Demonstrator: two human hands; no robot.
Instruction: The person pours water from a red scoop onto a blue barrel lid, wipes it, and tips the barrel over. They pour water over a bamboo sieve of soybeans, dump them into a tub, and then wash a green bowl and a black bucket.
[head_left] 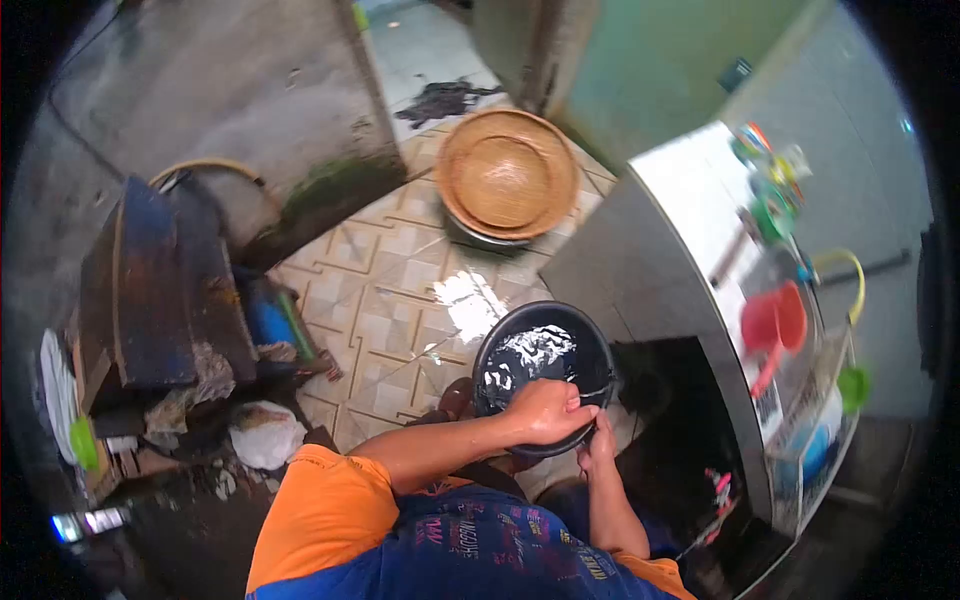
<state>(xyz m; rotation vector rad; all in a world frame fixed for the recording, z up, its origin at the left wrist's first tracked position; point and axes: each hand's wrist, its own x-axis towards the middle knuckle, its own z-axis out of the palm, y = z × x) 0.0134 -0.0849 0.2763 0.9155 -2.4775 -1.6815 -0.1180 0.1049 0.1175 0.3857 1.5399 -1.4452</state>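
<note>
A round black bucket [545,375] with water in it is in front of my body, light glinting off the surface. My left hand [545,410] reaches across its near side, closed in a fist. From that fist a thin line like a wire handle runs to the bucket's right rim; the palm side is hidden. Lower and to the right, my right hand [597,445] is closed at the near right rim, close to the left fingers. Both forearms come out of orange sleeves.
Beyond the bucket, a brown round lid or tray [508,172] covers a pot on the tiled floor [370,300]. At right, a white counter [690,190] carries a red dipper [775,320], with a wire rack [825,440] nearby. A worn wooden cabinet [165,290] stands left beside a white bag [266,435].
</note>
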